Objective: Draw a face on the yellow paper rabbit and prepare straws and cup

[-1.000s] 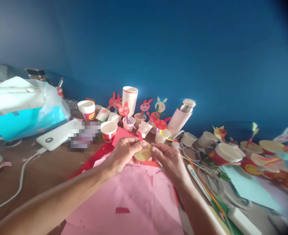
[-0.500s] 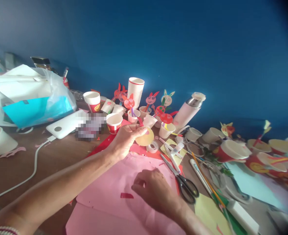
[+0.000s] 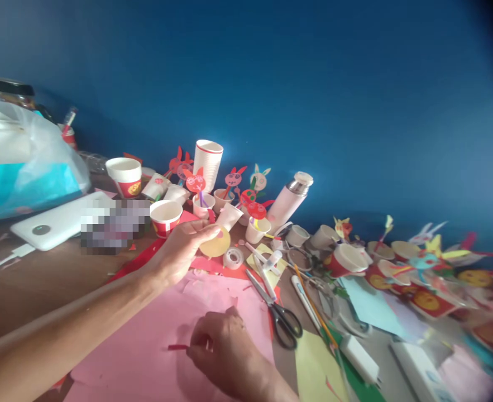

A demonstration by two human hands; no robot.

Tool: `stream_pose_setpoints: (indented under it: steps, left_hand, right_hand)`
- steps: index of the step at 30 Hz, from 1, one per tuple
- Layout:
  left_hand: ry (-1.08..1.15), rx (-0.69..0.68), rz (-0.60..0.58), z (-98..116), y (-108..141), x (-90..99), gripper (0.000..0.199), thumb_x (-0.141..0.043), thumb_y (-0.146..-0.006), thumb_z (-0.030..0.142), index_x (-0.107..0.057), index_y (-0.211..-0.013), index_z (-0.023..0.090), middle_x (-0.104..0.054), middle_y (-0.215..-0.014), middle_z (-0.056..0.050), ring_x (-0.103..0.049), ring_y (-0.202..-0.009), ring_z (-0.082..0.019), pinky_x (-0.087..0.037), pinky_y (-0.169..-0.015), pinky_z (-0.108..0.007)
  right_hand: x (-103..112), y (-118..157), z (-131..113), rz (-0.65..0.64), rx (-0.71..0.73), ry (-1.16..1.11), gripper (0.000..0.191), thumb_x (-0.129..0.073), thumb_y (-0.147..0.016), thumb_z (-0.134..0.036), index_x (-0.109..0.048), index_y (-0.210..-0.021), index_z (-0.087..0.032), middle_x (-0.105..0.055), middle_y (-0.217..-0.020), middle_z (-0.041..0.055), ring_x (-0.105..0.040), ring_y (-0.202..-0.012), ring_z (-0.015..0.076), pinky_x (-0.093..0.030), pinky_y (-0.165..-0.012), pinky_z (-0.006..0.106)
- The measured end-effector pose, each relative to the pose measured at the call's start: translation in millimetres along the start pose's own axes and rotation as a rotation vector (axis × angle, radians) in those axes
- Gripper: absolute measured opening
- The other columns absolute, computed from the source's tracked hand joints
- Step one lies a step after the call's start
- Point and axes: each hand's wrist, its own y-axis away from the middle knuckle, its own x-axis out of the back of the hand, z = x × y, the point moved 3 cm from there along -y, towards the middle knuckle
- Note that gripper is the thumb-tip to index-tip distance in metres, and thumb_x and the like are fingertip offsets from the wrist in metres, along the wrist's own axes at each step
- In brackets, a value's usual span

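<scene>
My left hand (image 3: 181, 251) is closed on a round yellow paper disc (image 3: 216, 244), held between thumb and fingers over the far end of the pink paper. A small red paper piece sticks up at the disc's top edge, partly behind my thumb. Lower down, my right hand (image 3: 225, 343) rests on the pink paper (image 3: 133, 335), its fingers pinched at the right end of a small red paper strip (image 3: 177, 347). The fingertips hide that end of the strip. Black-handled scissors (image 3: 277, 312) lie open to the right of this hand.
A tape roll (image 3: 233, 257) sits beyond my left hand. Paper cups with paper animal faces (image 3: 196, 181) stand along the wall, beside a white flask (image 3: 290, 201). A pencil (image 3: 313, 301), yellow paper (image 3: 319, 363) and more cups (image 3: 346, 259) are rightward; a power bank (image 3: 57, 220) lies left.
The view has turned right, so things sit further left. My right hand has come to the red strip and pinched its end. My left hand still holds the yellow disc.
</scene>
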Motion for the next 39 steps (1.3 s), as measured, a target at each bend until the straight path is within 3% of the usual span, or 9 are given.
stream_pose_setpoints:
  steps: [5, 11, 16, 20, 24, 30, 39]
  left_hand:
    - [-0.002, 0.049, 0.031, 3.9, 2.3, -1.3, 0.036, -0.083, -0.059, 0.043, -0.067, -0.074, 0.014, -0.068, -0.065, -0.001, -0.059, -0.057, -0.013, -0.041, -0.048, -0.019]
    - [-0.050, -0.002, 0.003, 9.8, 3.8, -1.3, 0.033, -0.078, -0.064, 0.042, -0.066, -0.076, 0.014, -0.068, -0.067, -0.005, -0.063, -0.058, -0.017, -0.043, -0.042, -0.021]
    - [-0.125, -0.054, -0.034, 3.9, -1.9, 2.2, 0.038, -0.075, -0.070, 0.046, -0.068, -0.087, 0.013, -0.071, -0.075, -0.008, -0.066, -0.068, -0.021, -0.047, -0.044, -0.023]
    - [-0.151, -0.069, -0.083, 2.9, -5.0, 5.2, 0.042, -0.075, -0.074, 0.051, -0.070, -0.091, 0.013, -0.071, -0.077, -0.008, -0.062, -0.067, -0.018, -0.046, -0.047, -0.021]
    - [-0.115, -0.056, -0.056, 5.7, -8.0, 7.9, 0.033, -0.078, -0.071, 0.045, -0.069, -0.081, 0.014, -0.069, -0.073, -0.006, -0.058, -0.064, -0.016, -0.045, -0.045, -0.021]
    - [-0.127, -0.050, 0.006, 2.4, -10.7, 7.6, 0.031, -0.074, -0.075, 0.044, -0.068, -0.081, 0.013, -0.070, -0.069, -0.005, -0.059, -0.060, -0.016, -0.043, -0.043, -0.020]
    - [-0.127, 0.065, -0.160, -3.0, -6.4, 2.9, 0.034, -0.072, -0.069, 0.043, -0.062, -0.081, 0.013, -0.069, -0.065, -0.002, -0.057, -0.041, -0.010, -0.040, -0.035, -0.018]
  right_hand:
    - [22.7, -4.8, 1.0, -0.004, 0.026, -0.173, 0.013, -0.066, -0.072, -0.011, -0.073, -0.069, -0.021, -0.077, -0.076, -0.0009, -0.068, -0.071, 0.0142, -0.046, -0.072, 0.022]
    - [66.7, 1.2, 4.9, 0.070, -0.022, -0.271, 0.011, -0.064, -0.070, -0.010, -0.071, -0.068, -0.019, -0.073, -0.070, -0.0010, -0.065, -0.068, 0.0142, -0.044, -0.063, 0.021]
    - [123.9, 8.8, 0.4, 0.259, 0.009, -0.282, 0.009, -0.062, -0.071, -0.012, -0.065, -0.066, -0.019, -0.066, -0.066, -0.0036, -0.060, -0.066, 0.0121, -0.043, -0.063, 0.021]
    - [154.9, 1.5, 2.7, 0.413, 0.075, -0.392, 0.004, -0.063, -0.073, -0.016, -0.062, -0.076, -0.019, -0.064, -0.073, -0.0038, -0.060, -0.071, 0.0120, -0.045, -0.068, 0.022]
    - [161.7, -18.9, 8.4, 0.411, 0.111, -0.570, 0.009, -0.062, -0.073, -0.020, -0.064, -0.082, -0.018, -0.065, -0.074, -0.0017, -0.059, -0.067, 0.0116, -0.044, -0.064, 0.022]
    - [156.6, -33.8, 9.8, 0.406, 0.132, -0.622, 0.011, -0.061, -0.074, -0.024, -0.065, -0.082, -0.018, -0.064, -0.070, -0.0018, -0.058, -0.064, 0.0118, -0.044, -0.065, 0.023]
    - [148.2, -42.4, 16.5, 0.415, 0.093, -0.643, 0.017, -0.064, -0.076, -0.030, -0.072, -0.083, -0.017, -0.066, -0.069, -0.0005, -0.055, -0.065, 0.0126, -0.040, -0.064, 0.024]
